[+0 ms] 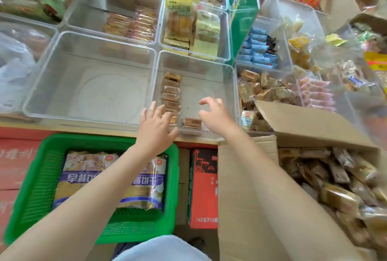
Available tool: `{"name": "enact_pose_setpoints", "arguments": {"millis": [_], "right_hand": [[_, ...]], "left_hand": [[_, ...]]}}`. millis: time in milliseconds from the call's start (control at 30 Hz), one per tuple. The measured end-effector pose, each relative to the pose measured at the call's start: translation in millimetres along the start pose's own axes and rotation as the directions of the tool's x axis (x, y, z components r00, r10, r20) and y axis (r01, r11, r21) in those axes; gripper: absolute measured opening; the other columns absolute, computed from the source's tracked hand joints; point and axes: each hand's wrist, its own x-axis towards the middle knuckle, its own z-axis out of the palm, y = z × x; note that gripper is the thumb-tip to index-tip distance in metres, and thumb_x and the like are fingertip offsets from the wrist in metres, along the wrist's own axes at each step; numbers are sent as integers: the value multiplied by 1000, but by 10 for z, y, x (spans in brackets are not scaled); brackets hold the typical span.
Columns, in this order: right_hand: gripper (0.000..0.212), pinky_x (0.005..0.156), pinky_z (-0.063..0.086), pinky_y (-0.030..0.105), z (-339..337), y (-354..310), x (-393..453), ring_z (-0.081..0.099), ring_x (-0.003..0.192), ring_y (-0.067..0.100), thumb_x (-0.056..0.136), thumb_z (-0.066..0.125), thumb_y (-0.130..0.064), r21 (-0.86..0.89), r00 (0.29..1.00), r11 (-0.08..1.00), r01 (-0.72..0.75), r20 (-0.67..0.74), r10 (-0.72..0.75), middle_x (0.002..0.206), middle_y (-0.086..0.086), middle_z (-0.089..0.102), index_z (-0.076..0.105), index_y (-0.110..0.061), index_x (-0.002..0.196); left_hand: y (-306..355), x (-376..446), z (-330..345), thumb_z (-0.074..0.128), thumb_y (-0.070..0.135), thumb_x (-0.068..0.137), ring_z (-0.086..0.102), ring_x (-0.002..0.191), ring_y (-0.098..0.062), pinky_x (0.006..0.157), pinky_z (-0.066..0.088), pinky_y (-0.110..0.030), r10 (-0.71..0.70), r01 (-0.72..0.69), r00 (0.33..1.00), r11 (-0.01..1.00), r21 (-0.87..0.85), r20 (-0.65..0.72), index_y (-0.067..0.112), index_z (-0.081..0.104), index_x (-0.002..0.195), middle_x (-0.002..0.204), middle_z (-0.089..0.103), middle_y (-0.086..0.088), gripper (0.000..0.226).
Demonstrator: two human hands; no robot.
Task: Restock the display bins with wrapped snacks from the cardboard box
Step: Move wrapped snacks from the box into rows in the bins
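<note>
A clear display bin (228, 93) in front of me holds a column of brown wrapped snacks (171, 93) along its left side. One more wrapped snack (192, 123) lies near the bin's front wall. My left hand (156, 130) is spread flat over the near end of the column, fingers straight. My right hand (215, 114) hovers in the bin with loosely curled fingers and holds nothing. An open cardboard box (247, 187) full of the same wrapped snacks (339, 179) stands at my lower right.
A large clear bin (33, 101) without goods sits to the left. Other bins with assorted snacks lie behind and to the right. A green basket (37, 181) with biscuit bags and a red carton (204, 187) stand on the floor below the shelf edge.
</note>
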Motion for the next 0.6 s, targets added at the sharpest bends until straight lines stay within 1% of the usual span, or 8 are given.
{"name": "enact_pose_setpoints", "arguments": {"millis": [67,133,200,267,333,400,500,600], "right_hand": [[32,89,44,20,-212,85,-477,54,91,11,94,50,-12,103,954,975,198,-249,-167,126,1,49,63,-19,122],[25,80,40,8,-419,326,-975,53,86,5,91,52,-6,102,817,929,356,-516,-257,111,-1,54,69,-15,108],[22,75,42,13,-596,754,-1391,53,81,6,90,51,-8,46,703,927,372,-666,-249,102,1,56,70,-11,99],[19,74,42,19,-738,1315,-1664,53,81,11,91,51,-7,36,696,967,253,-701,-156,96,3,56,69,-11,93],[18,78,40,24,-836,1872,-1826,56,91,16,93,51,-8,81,792,996,29,-610,27,98,0,57,68,-15,92],[19,82,39,27,-849,2341,-1906,56,104,20,97,49,-13,72,893,986,-151,-418,167,103,-2,58,67,-18,97],[27,92,44,31,-743,2746,-1885,54,118,23,99,49,-21,-44,969,982,-185,-173,175,122,4,58,64,-17,122],[65,110,41,43,-620,2855,-1738,41,137,30,96,58,-27,-263,989,955,-134,29,147,150,11,42,33,-18,154]], "left_hand": [[400,-141,-23,54,36,98,22,149,-31,121,16,-46,48,-66,993,982,-179,-104,16,58,135,155,40,-14,43],[899,-332,-35,56,30,96,34,140,-31,115,27,-43,85,-141,983,920,-366,-165,12,63,127,144,49,-14,37],[1429,-566,-19,60,24,95,40,134,-28,109,32,-37,119,-199,975,853,-482,-190,14,62,126,138,51,-9,33],[1931,-799,66,60,32,95,38,134,-24,112,31,-35,141,-183,983,813,-553,-117,21,53,136,142,44,-2,44],[2327,-984,253,57,48,89,20,148,-21,121,22,-45,164,-128,986,814,-567,12,27,31,152,158,27,0,71],[2584,-1100,478,59,42,90,0,154,-18,125,15,-47,176,-97,981,805,-586,80,36,11,157,168,3,-1,83],[2740,-1137,598,52,13,96,-1,155,-15,120,22,-34,108,-40,991,783,-620,73,47,10,156,169,-3,-1,81],[2746,-1113,566,50,9,96,14,152,-13,100,27,-20,90,-54,995,835,-547,39,44,8,158,169,6,0,83]]}}
